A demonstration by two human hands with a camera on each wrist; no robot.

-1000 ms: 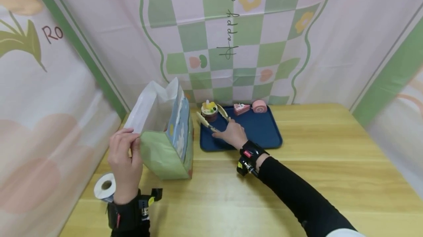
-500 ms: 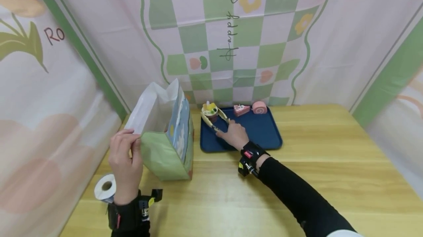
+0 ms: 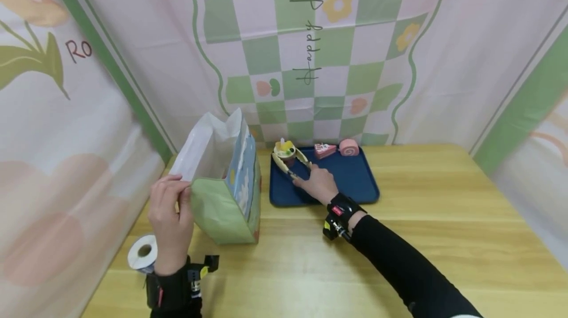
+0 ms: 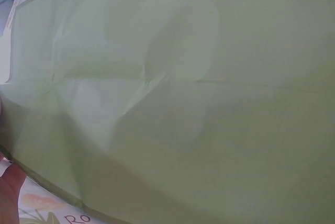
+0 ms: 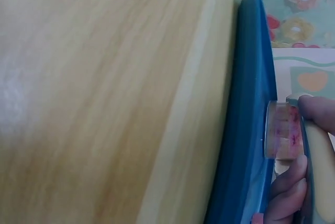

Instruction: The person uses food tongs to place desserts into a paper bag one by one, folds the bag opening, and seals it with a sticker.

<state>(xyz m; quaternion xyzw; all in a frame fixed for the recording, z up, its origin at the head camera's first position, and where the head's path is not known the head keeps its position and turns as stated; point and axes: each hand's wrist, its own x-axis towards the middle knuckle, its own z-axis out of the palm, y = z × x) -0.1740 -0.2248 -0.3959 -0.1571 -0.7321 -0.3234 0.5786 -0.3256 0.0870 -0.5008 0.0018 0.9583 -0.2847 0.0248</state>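
Left hand (image 3: 170, 212) pinches bag (image 3: 219, 209); right hand (image 3: 319, 184) grips tongs (image 3: 282, 166) astride cupcake (image 3: 284, 149), far left on tray (image 3: 348, 180). Firm contact unclear. Uneven squeeze could tip cupcake; too light, it could drop on lifting.

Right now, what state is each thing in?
Bag, upright, open
Cupcake, upright, whether lifted unclear
Tongs, parted around cupcake
Tray, flat on table
Slice, on tray
Swiss roll, on tray
Paper roll, on end
Left fingers, pinching bag
Right fingers, holding tongs
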